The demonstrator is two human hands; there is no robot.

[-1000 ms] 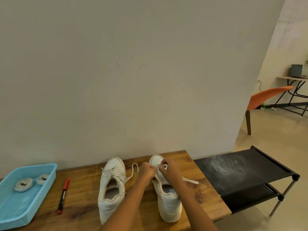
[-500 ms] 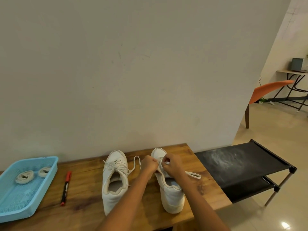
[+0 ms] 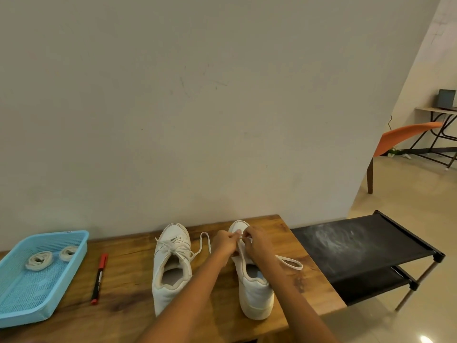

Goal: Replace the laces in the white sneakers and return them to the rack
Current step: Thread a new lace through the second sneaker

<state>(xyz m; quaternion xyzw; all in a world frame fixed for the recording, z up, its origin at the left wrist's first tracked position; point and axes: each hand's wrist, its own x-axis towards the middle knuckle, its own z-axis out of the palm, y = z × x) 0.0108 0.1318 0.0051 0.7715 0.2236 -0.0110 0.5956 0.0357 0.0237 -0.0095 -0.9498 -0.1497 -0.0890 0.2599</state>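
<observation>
Two white sneakers stand on the wooden table (image 3: pixel 128 253), toes toward the wall. The left sneaker (image 3: pixel 171 266) is laced and tied. Over the front of the right sneaker (image 3: pixel 254 288), my left hand (image 3: pixel 223 242) and my right hand (image 3: pixel 254 241) each pinch the white lace (image 3: pixel 289 261) close together near the toe. One end of that lace trails in a loop to the right on the table; another end curls between the two shoes. The eyelets under my hands are hidden. The black shoe rack (image 3: pixel 358 246) stands to the right of the table.
A light blue basket (image 3: pixel 37 293) at the table's left holds two rolled off-white laces (image 3: pixel 38 261). A red and black marker (image 3: pixel 99 278) lies beside it. A plain wall runs right behind the table. An orange chair (image 3: pixel 400 137) and a desk stand far right.
The view has tilted slightly. My hands have crept forward toward the right sneaker's toe, still pinching the lace. The shoes, basket and marker have not moved.
</observation>
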